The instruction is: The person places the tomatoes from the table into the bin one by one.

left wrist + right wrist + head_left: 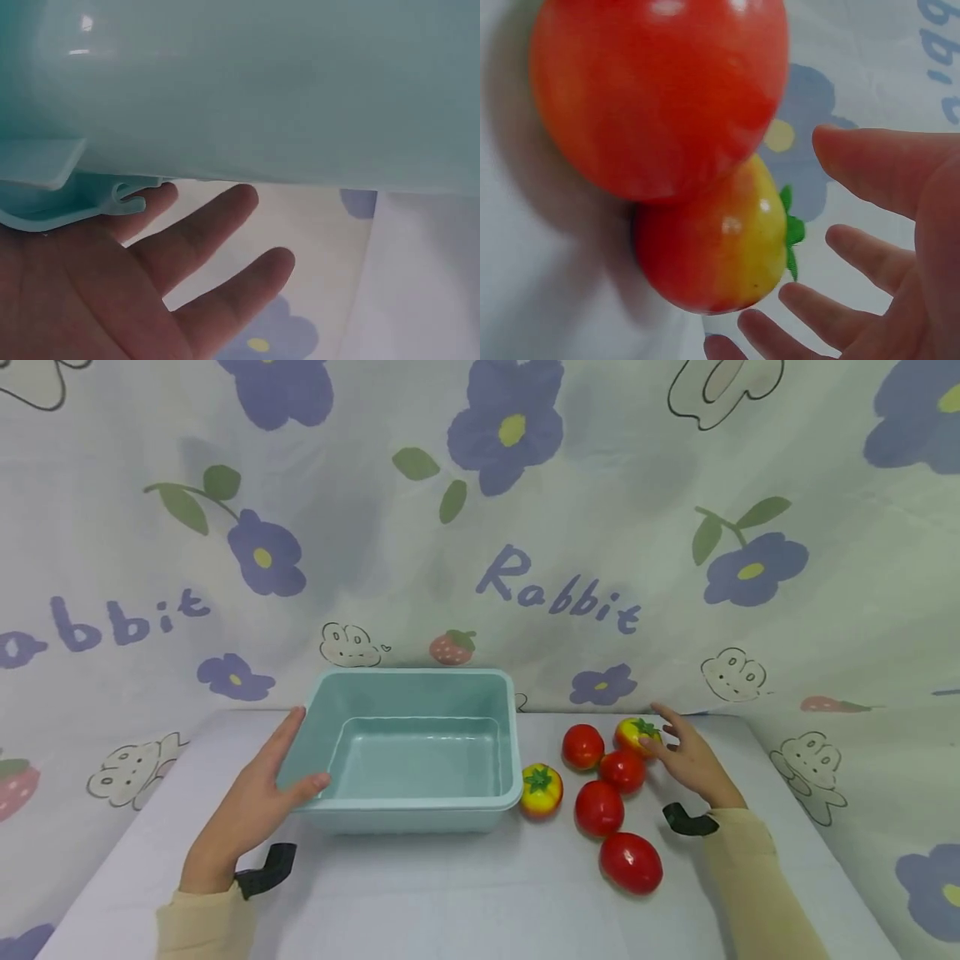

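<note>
Beige sleeves [206,931] come nearest, leading to two bare hands. On the left, the left hand [243,810], fingers spread, rests against a pale blue-green tub [408,804], gripping nothing. At far right, the right hand [693,768], fingers parted and holding nothing, hovers beside a red-and-yellow tomato [632,735]. A careless pinch could bump the red tomato [622,773] just nearer, and round shapes might roll. Behind, the hanging cloth [375,543] limits far reach; the tub's raised rim needs clearing. White table [420,902] on the near side offers room.
</note>
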`<state>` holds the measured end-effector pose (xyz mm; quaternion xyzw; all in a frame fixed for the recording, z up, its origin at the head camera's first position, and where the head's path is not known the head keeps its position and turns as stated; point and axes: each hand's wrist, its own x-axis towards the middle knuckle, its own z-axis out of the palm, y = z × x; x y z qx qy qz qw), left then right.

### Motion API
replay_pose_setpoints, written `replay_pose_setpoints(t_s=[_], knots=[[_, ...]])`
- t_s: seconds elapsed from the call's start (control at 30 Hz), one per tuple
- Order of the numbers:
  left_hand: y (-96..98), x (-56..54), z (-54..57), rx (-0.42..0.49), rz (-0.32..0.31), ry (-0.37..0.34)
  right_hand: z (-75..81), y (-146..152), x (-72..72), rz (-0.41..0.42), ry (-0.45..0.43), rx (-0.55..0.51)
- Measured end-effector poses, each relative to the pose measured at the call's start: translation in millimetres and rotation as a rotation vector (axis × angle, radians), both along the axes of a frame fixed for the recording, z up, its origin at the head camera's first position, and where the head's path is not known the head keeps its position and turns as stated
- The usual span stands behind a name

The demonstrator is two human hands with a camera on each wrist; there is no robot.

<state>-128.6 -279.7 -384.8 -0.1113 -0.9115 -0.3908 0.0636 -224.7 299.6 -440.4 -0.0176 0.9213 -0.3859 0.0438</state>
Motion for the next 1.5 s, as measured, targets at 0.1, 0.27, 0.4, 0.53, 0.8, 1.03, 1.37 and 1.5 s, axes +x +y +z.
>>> replay_pose_setpoints(t_s=[0.1, 0.27, 0.4, 0.53, 0.8, 1.03, 1.37, 1.5], knots=[[-0.2, -0.2, 0.4, 0.004, 0.007, -0.037, -2.9, 0.2, 2.5, 0.005, -0.04, -0.003], [-0.6, 0.1, 3.7, 0.012, 0.017, -0.086, -5.4, -1.3, 4.2, 0.033, -0.067, 0.001], [-0.6, -0.4, 5.0, 0.023, 0.023, -0.109, -8.9, 0.1, 2.7, 0.038, -0.078, 0.019], [0.5, -0.4, 4.2, 0.026, 0.03, -0.137, -13.5, 1.5, 1.7, 0.031, -0.106, 0.016], [2.3, 0.1, 4.0, 0.007, 0.044, -0.172, -14.6, 2.1, 1.6, 0.021, -0.079, 0.039], [1.4, 0.6, 5.2, 0.023, 0.046, -0.171, -5.4, 2.2, 5.6, 0.018, 0.018, 0.061], [-0.5, 3.3, 6.6, 0.029, 0.051, -0.177, 20.7, -8.3, 21.8, 0.024, 0.193, 0.004], [-1.4, 3.1, 5.2, 0.031, 0.047, -0.173, 30.3, -15.2, 28.3, 0.03, 0.258, 0.012]])
